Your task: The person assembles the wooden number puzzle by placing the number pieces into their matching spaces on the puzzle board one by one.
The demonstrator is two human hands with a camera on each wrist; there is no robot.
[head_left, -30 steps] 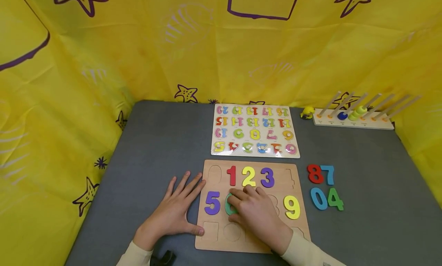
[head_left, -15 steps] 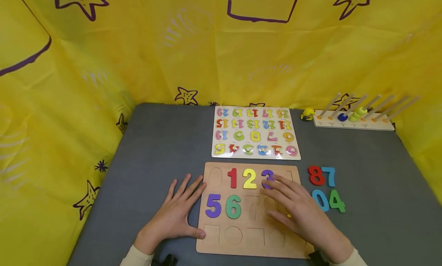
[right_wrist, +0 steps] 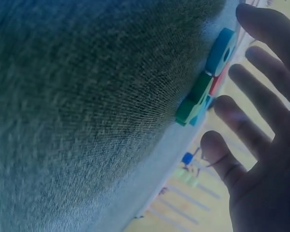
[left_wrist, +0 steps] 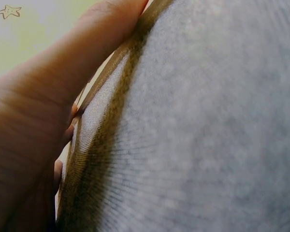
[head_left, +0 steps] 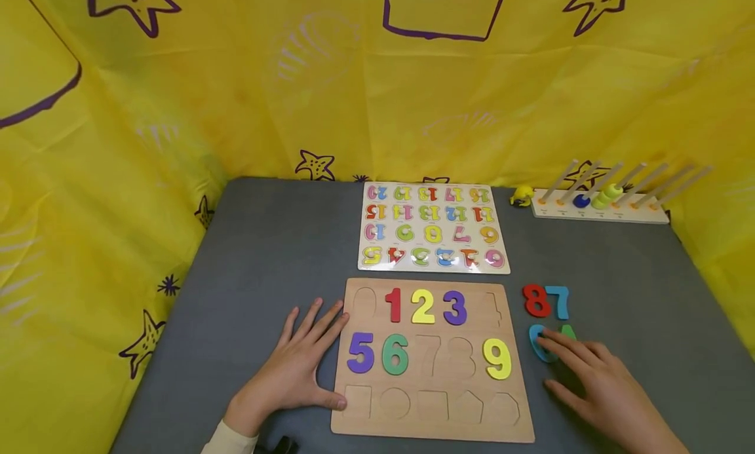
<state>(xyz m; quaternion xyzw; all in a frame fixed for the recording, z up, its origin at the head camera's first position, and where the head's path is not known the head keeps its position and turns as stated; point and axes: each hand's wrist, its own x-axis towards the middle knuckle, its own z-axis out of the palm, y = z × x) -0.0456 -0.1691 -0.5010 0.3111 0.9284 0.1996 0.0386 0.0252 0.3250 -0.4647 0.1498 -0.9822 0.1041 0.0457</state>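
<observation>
Six of ten numerals sit in the wooden board (head_left: 377, 425); four lie loose on its right.
Nearest, five shape recesses (head_left: 396, 403) are unfilled; the left hand (head_left: 291, 369) touches the board's left edge, grip spread. Next row: purple 5 (head_left: 360, 354), green 6 (head_left: 387, 357), yellow 9 (head_left: 499, 363). The right hand (head_left: 604, 385), grip apart, is over blue 0 (head_left: 534, 342) and green 4 (head_left: 567, 331), contact unclear. Beyond: red 1 (head_left: 393, 306), yellow 2 (head_left: 423, 307), purple 3 (head_left: 456, 308), then loose red 8 (head_left: 536, 301) and blue 7 (head_left: 563, 302). Four numeral recesses (head_left: 460, 359) remain. Farthest: one number puzzle (head_left: 433, 245), one seven-peg rack (head_left: 596, 212).

Smooth matt wooden puzzle board (head_left: 476, 310), glossy number board (head_left: 419, 233), rough-textured grey tabletop (head_left: 283, 244), creased cloth backdrop (head_left: 236, 80)
</observation>
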